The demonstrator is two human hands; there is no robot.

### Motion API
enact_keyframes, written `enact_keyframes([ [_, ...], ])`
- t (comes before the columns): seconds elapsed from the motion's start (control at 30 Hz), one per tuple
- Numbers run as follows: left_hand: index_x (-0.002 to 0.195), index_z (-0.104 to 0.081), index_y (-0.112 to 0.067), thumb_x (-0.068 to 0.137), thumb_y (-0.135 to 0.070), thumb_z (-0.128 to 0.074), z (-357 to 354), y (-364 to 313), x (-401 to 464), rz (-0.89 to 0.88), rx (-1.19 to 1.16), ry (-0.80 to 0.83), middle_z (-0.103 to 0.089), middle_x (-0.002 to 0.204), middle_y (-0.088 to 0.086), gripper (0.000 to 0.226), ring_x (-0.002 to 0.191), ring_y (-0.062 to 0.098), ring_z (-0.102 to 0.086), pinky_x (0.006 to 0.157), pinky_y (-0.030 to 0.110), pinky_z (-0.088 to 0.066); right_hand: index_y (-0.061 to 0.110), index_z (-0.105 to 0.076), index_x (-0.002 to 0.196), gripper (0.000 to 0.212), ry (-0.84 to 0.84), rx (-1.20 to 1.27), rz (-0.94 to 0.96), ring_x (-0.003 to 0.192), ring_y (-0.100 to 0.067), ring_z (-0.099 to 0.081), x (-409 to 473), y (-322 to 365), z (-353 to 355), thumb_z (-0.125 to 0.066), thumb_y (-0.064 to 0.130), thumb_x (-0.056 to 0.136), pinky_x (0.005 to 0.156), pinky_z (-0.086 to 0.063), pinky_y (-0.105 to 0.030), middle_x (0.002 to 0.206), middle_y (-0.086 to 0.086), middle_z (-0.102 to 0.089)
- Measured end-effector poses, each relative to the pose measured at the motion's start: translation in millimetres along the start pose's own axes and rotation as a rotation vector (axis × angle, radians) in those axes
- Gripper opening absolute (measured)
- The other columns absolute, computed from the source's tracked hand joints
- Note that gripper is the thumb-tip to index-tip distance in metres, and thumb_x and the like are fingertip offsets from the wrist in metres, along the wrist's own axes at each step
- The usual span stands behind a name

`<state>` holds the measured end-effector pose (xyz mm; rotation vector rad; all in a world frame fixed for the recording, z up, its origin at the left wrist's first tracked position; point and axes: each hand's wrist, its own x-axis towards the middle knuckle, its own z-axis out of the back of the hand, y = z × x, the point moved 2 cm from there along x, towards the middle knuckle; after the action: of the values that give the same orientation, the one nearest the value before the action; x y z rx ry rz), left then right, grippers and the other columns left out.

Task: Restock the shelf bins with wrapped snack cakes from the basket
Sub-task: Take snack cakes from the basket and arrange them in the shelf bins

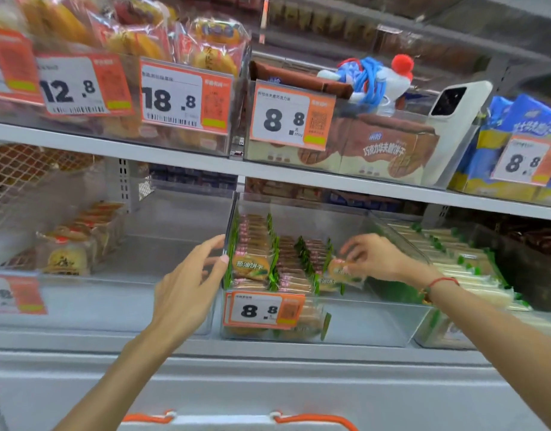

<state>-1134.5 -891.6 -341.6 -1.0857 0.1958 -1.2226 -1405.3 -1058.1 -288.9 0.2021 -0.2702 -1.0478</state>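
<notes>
both arms reach forward and up, bare from the elbow, forearms converging a little toward the middle. the left hand is seen from its back, fingers straight and close together, thumb apart on the right side; its fingertips touch the left wall of a bin. the right hand is turned palm down, wrist bent, fingers curled, pinching a packet between thumb and fingertips. a red cord with a small bead circles the right wrist. the two hands are well apart.
</notes>
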Motion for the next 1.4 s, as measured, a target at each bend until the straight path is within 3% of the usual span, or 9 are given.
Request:
enact_keyframes([
  [0.17, 0.127, -0.047, -0.051, 0.095, -0.044, -0.046, 0, 5, 5, 0.046, -0.025, 0.001, -0.050, 0.101, -0.040, 0.032, 0.084, -0.015, -0.050, 0.069, 0.020, -0.034, 0.024, -0.071, 0.094, 0.018, 0.125, -0.084, -0.011, 0.081, -0.008, -0.065, 22, -8, -33, -0.077, 0.020, 0.078, 0.085, -0.056, -0.032, 0.092, 0.003, -0.072],
  [0.3, 0.127, -0.046, -0.052, 0.096, -0.043, -0.046, -2, 5, 6, 0.041, -0.009, -0.014, -0.055, 0.105, -0.034, 0.032, 0.089, -0.005, -0.054, 0.070, 0.023, -0.035, 0.025, -0.075, 0.094, 0.018, 0.073, -0.109, 0.019, 0.079, -0.009, -0.065, 25, -8, -44, -0.078, 0.021, 0.077, 0.076, -0.056, -0.029, 0.084, 0.008, -0.069],
  [0.4, 0.127, -0.045, -0.052, 0.096, -0.043, -0.045, -4, 3, 4, 0.034, 0.011, -0.040, -0.051, 0.098, -0.040, 0.032, 0.087, -0.007, -0.051, 0.076, 0.027, -0.034, 0.026, -0.075, 0.096, 0.018, 0.030, -0.136, 0.031, 0.078, -0.009, -0.061, 26, -5, -47, -0.077, 0.024, 0.078, 0.070, -0.049, -0.023, 0.084, 0.009, -0.067],
  [0.73, 0.129, -0.045, -0.051, 0.097, -0.042, -0.046, -2, 2, 4, 0.054, -0.010, -0.020, -0.053, 0.101, -0.032, 0.033, 0.096, 0.000, -0.054, 0.081, 0.029, -0.036, 0.025, -0.068, 0.109, 0.033, 0.038, -0.221, 0.053, 0.082, -0.014, -0.059, 19, -5, -37, -0.077, 0.032, 0.078, 0.073, -0.051, -0.030, 0.092, 0.007, -0.062],
  [0.87, 0.132, -0.047, -0.045, 0.097, -0.039, -0.049, -2, 0, 4, 0.039, -0.038, -0.015, -0.058, 0.108, -0.025, 0.036, 0.098, 0.002, -0.054, 0.082, 0.030, -0.038, 0.028, -0.069, 0.105, 0.026, -0.030, -0.175, 0.064, 0.084, -0.012, -0.060, -8, 2, -15, -0.075, 0.033, 0.080, 0.080, -0.053, -0.035, 0.093, 0.010, -0.063],
  [0.97, 0.129, -0.051, -0.039, 0.094, -0.031, -0.056, 0, -5, -7, -0.011, -0.108, -0.107, -0.059, 0.120, -0.017, 0.036, 0.104, 0.008, -0.056, 0.087, 0.033, -0.045, 0.032, -0.069, 0.096, 0.016, -0.195, -0.047, 0.149, 0.079, -0.009, -0.059, -41, 19, -9, -0.074, 0.029, 0.081, 0.074, -0.053, -0.036, 0.089, 0.011, -0.064],
  [1.1, 0.109, -0.053, -0.047, 0.090, -0.024, -0.061, 1, -17, -56, -0.175, -0.160, -0.145, -0.054, 0.110, -0.033, 0.031, 0.100, -0.013, -0.051, 0.085, 0.005, -0.037, 0.034, -0.066, 0.086, 0.009, -0.296, 0.092, 0.311, 0.068, -0.005, -0.052, -103, 55, -26, -0.071, 0.033, 0.079, 0.061, -0.044, -0.023, 0.075, 0.017, -0.054],
  [1.23, 0.108, -0.053, -0.050, 0.091, -0.034, -0.060, -14, 8, -111, -0.190, 0.031, 0.091, -0.046, 0.108, -0.039, 0.024, 0.103, -0.011, -0.045, 0.084, 0.015, -0.036, 0.037, -0.061, 0.100, 0.020, -0.023, 0.019, 0.274, 0.077, -0.001, -0.049, -137, 64, -87, -0.065, 0.042, 0.081, 0.070, -0.045, -0.026, 0.088, 0.020, -0.054],
  [1.4, 0.126, -0.054, -0.032, 0.093, -0.035, -0.054, -38, 72, -150, -0.107, 0.465, 0.504, -0.052, 0.131, -0.015, 0.034, 0.125, 0.010, -0.044, 0.098, 0.026, -0.035, 0.027, -0.055, 0.122, 0.032, 0.466, -0.178, 0.196, 0.108, -0.014, -0.054, -154, 59, -172, -0.058, 0.035, 0.091, 0.082, -0.039, -0.027, 0.120, 0.008, -0.056],
])
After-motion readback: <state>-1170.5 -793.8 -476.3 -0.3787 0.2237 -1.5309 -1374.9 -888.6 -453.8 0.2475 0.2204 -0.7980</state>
